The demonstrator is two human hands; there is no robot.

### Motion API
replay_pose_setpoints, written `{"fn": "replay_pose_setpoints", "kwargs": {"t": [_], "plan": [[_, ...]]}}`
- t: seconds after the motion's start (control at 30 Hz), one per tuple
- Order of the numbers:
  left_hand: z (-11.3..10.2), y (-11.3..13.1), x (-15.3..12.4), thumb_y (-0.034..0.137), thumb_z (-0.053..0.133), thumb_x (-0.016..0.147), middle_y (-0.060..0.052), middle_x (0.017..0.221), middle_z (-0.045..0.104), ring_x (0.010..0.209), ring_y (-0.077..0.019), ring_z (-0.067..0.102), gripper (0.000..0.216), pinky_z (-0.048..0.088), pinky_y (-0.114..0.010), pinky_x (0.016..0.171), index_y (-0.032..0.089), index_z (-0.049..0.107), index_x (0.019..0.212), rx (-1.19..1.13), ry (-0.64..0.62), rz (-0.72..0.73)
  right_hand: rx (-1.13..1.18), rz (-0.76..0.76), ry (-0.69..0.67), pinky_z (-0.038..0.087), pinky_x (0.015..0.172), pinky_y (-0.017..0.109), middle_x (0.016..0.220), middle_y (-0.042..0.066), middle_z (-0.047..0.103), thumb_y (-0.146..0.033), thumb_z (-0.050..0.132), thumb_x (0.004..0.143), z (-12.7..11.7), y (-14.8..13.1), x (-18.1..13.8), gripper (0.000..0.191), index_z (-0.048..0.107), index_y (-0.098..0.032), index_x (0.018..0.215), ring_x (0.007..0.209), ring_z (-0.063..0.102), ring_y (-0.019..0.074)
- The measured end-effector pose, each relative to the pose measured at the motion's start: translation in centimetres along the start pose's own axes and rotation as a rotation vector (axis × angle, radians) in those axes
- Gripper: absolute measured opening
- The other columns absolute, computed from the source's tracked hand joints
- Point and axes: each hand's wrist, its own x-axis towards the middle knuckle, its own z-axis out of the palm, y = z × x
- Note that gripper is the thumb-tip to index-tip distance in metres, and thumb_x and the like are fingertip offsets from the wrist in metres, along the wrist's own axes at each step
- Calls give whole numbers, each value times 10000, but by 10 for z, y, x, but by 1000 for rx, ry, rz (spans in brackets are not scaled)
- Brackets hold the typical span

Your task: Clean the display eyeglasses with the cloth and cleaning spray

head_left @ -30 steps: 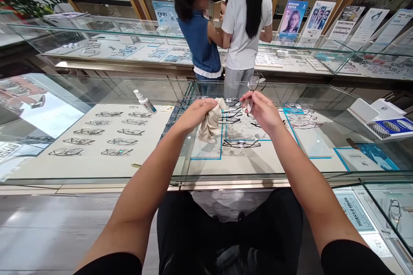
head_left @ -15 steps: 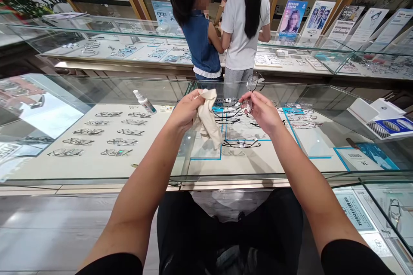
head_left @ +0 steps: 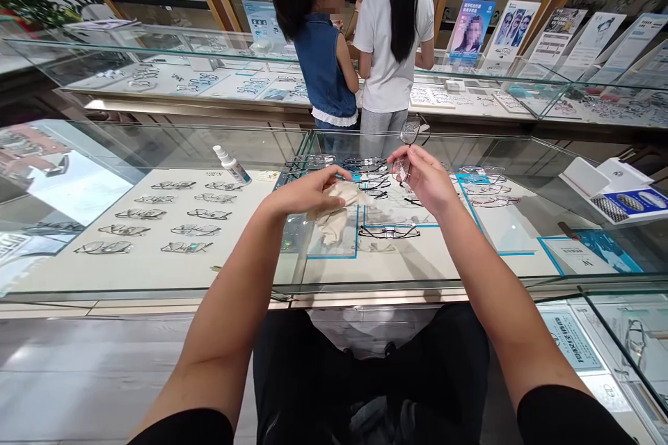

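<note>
My right hand (head_left: 425, 177) pinches a pair of thin-framed glasses (head_left: 408, 146) by the near lens and holds them upright above the glass counter (head_left: 156, 271). The far lens sticks up past my fingers. My left hand (head_left: 307, 193) grips a beige cleaning cloth (head_left: 337, 212), which lies bunched on the counter top just left of the glasses. Several more glasses (head_left: 389, 231) lie on display inside the case below my hands.
A white spray bottle (head_left: 231, 165) lies on the counter to the left. Rows of frames (head_left: 151, 215) fill the left case. White boxes (head_left: 616, 191) sit at the right. Two people (head_left: 360, 42) stand at the far counter with their backs to me.
My left hand lifted the cloth off the glass, then lowered it back onto the counter, nearer to me. My right hand kept the glasses almost still.
</note>
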Motion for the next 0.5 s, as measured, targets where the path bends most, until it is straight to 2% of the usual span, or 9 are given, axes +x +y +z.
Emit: {"fn": "replay_pose_setpoints", "kwargs": {"t": [0.1, 0.27, 0.37, 0.43, 0.5], "plan": [[-5, -3, -2, 528, 822, 751, 0, 906, 666, 815, -222, 628, 779, 451, -299, 696, 233, 573, 1428, 123, -158, -89, 10, -11, 7, 503, 664, 227, 988, 25, 772, -594, 921, 817, -1, -1, 1, 375, 828, -253, 941, 822, 658, 132], [-12, -1, -7, 523, 805, 731, -59, 1090, 702, 967, -255, 659, 735, 467, -319, 813, 228, 644, 1384, 370, -67, -139, 5, -4, 4, 503, 671, 212, 988, 21, 767, -597, 929, 809, -1, -1, 1, 380, 833, -254, 942, 829, 663, 121], [-11, 3, -9, 515, 743, 795, -20, 879, 633, 799, -218, 588, 632, 417, -310, 719, 214, 670, 1345, 379, -128, -165, -17, -7, 3, 507, 671, 223, 996, 23, 761, -603, 914, 820, 0, -1, 0, 379, 820, -258, 944, 835, 659, 129], [-11, 4, -9, 533, 719, 845, 15, 751, 557, 710, -199, 527, 613, 378, -304, 669, 215, 652, 1365, 303, -152, -142, -40, -9, 7, 512, 668, 243, 1004, 29, 759, -614, 892, 833, 0, -1, 0, 384, 805, -259, 952, 832, 656, 142], [-12, 5, -9, 542, 719, 884, 33, 706, 524, 673, -185, 499, 619, 365, -296, 649, 225, 613, 1405, 173, -128, -89, -61, -8, 15, 517, 670, 258, 1016, 34, 760, -622, 870, 845, 0, -1, 0, 390, 787, -258, 960, 831, 658, 150]]}}
